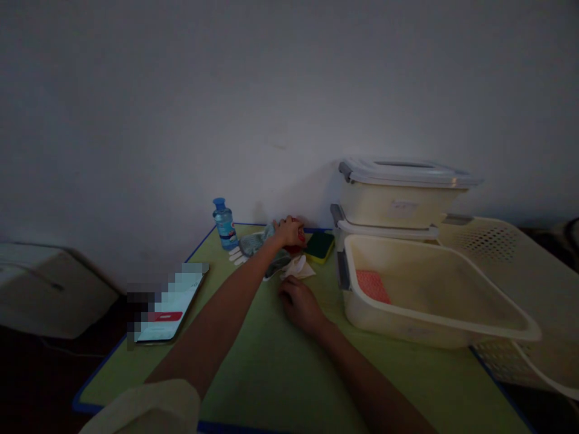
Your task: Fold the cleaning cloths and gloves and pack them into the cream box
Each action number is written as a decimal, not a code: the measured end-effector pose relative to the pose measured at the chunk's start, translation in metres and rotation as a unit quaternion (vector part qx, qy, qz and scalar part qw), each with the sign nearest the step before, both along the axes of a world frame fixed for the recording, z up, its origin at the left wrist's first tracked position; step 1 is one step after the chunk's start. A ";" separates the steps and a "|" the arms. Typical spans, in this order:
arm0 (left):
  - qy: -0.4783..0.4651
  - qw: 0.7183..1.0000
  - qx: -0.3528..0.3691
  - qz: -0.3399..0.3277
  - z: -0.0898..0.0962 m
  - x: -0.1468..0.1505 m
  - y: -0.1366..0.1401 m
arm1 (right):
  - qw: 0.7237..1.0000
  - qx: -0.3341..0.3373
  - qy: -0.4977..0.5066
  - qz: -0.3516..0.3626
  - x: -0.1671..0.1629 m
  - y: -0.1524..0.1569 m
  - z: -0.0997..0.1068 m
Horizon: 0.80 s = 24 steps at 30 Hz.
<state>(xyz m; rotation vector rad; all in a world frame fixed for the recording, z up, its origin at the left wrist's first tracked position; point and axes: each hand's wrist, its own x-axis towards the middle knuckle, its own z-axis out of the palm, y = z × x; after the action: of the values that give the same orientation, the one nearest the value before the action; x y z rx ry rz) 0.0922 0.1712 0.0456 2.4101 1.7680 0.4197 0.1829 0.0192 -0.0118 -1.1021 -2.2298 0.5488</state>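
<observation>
At the back of the table my left hand is closed round a red object, mostly covered by the fingers. Beneath and beside it lies a heap with a grey-green cloth and a grey glove with white fingertips. A crumpled white cloth or tissue sticks out at the front of this heap. Just in front of it my right hand rests low over the table, fingers curled; whether anything is in them is hidden. A green and yellow sponge lies right of my left hand.
A blue bottle stands at the back left, a phone nearer me. On the right, an open cream bin holds a pink sponge. Behind it are stacked lidded boxes; a perforated basket stands farther right.
</observation>
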 end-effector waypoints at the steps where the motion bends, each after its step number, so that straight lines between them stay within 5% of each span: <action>1: -0.003 1.000 0.010 0.001 0.000 0.000 -0.003 | 1.000 0.000 0.002 -0.001 0.000 0.000 0.000; 5: -0.033 0.997 0.065 0.012 0.008 0.002 -0.014 | 1.000 -0.005 0.009 0.001 0.000 0.002 -0.001; 9: -0.109 0.984 0.133 0.036 0.037 0.007 -0.020 | 1.000 -0.011 0.026 0.008 0.001 0.003 -0.001; 12: -0.319 0.926 0.201 0.002 0.061 0.007 -0.028 | 0.998 -0.021 0.049 0.016 0.000 0.004 -0.002; 15: -0.518 0.838 0.152 -0.073 0.070 0.001 -0.048 | 0.996 -0.036 0.080 0.023 0.000 0.006 -0.003; 19: -0.670 0.738 -0.020 -0.074 0.053 -0.013 -0.092 | 0.988 -0.066 0.139 0.017 0.001 0.010 -0.008; 24: -0.723 0.681 -0.093 -0.071 0.019 -0.034 -0.136 | 0.962 -0.130 0.234 0.052 0.002 0.011 -0.007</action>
<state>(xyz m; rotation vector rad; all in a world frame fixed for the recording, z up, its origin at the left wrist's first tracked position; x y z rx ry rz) 0.0585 0.0349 0.0646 1.1317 0.7347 1.4487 0.1848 0.0299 -0.0189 -0.8649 -1.8387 1.0535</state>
